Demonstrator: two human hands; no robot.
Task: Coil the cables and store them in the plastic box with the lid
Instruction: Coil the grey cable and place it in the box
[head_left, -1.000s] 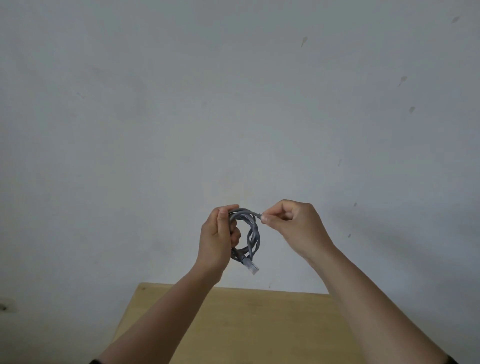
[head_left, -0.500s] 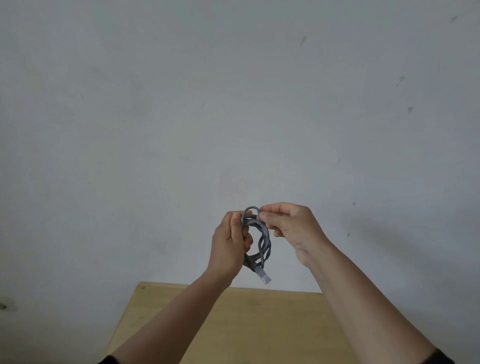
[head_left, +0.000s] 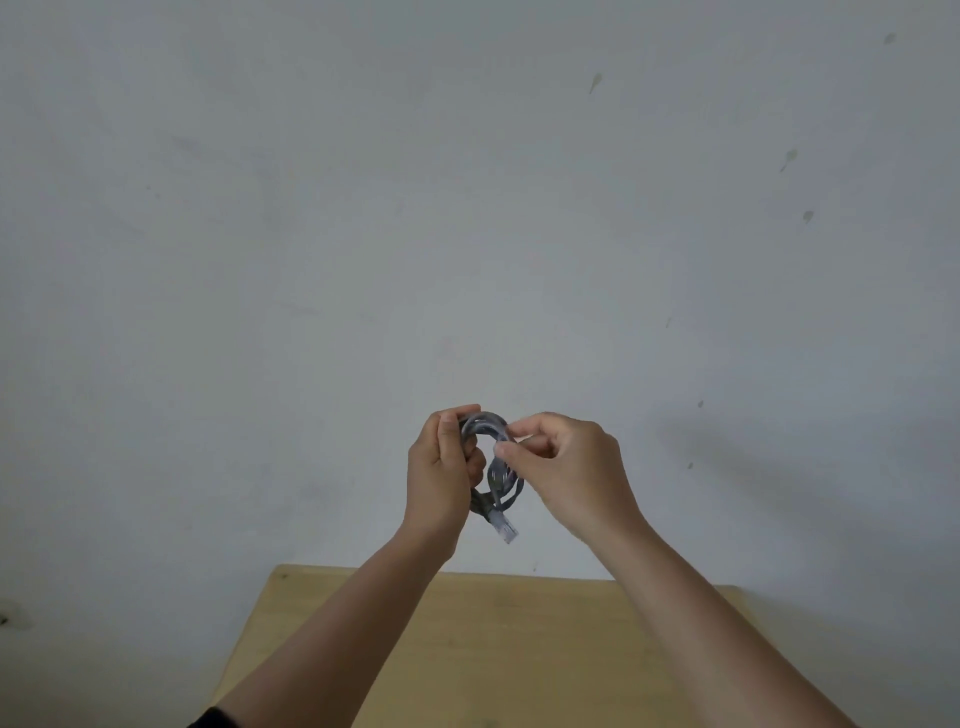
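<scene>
A grey network cable (head_left: 500, 478) is wound into a small coil, held up in the air in front of the wall. My left hand (head_left: 441, 478) grips the coil's left side with fingers curled round it. My right hand (head_left: 566, 467) pinches a strand at the coil's upper right between thumb and fingertips. A clear plastic plug (head_left: 505, 527) hangs out below the coil. The plastic box and its lid are out of view.
A light wooden table (head_left: 519, 649) lies below my forearms, its far edge against a plain grey-white wall (head_left: 467, 208). Nothing else shows on the visible part of the table.
My right hand has come in from the right and moved down along the coil's right side, wrapping the free end around it. The plug now hangs lower.
</scene>
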